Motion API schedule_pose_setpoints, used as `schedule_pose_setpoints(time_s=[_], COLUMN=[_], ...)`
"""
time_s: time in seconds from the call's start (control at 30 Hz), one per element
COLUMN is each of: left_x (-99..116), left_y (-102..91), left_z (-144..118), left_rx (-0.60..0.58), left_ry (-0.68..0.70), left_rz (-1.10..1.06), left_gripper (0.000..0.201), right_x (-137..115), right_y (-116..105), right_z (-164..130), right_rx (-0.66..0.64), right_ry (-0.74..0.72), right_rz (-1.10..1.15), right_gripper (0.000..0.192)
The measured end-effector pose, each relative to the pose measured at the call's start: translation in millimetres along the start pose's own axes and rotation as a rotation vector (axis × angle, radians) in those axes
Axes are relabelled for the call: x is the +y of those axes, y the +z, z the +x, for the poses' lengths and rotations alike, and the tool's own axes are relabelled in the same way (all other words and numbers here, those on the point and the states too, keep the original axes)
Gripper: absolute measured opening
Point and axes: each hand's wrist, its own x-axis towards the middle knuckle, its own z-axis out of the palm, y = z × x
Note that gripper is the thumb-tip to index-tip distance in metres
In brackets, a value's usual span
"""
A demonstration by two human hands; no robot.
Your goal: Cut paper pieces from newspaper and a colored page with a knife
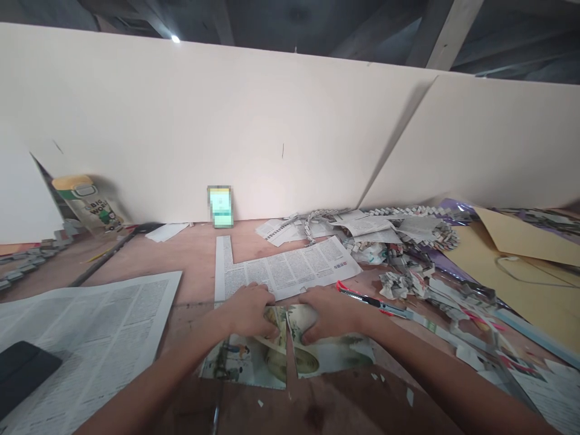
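Observation:
A colour-printed sheet of paper lies before me in two parts, with a narrow gap that widens toward my body. My left hand (249, 309) grips the far edge of the left piece (258, 361), thumb on top near the gap. On the other side, my right hand (334, 311) holds the right piece (338, 355) the same way, its thumb on the print. Some fingertips are hidden by the hands. Just beyond both hands rests a newspaper sheet (290, 269) cut in an L shape. A red and black utility knife (374, 301) lies right of my right hand.
A folded-paper chain (403, 212) and paper scraps (403, 284) crowd the right, beside a tan envelope (498, 266). At left are a newspaper (118, 326), a dark object (27, 374) and a bottle (90, 202). A phone (220, 206) leans on the white partition (254, 133).

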Motion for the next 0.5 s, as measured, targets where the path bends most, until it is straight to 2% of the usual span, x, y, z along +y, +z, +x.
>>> schedule_pose_setpoints(time_s=[0.1,0.2,0.37,0.5], left_x=[0.7,1.2,5.5,15.3], left_y=[-10.4,-19.4,-30.1,-41.2], left_z=[-6.3,-12.6,-20.6,-30.5], left_rx=[-0.044,-0.07,-0.08,-0.028], left_ry=[0.046,0.103,0.117,0.117], left_rz=[-0.193,-0.331,-0.427,-0.448], left_gripper=[0.023,0.017,0.017,0.021], right_x=[-1.1,-2.1,-3.4,-8.8], right_y=[-3.7,-12.8,-31.0,-41.9], right_z=[-3.0,-7.4,-14.8,-25.4], right_rx=[-0.002,-0.035,-0.107,-0.09], right_ry=[-0.016,-0.01,-0.12,-0.183], right_rz=[0.066,0.201,0.308,0.33], right_gripper=[0.05,0.048,0.024,0.022])
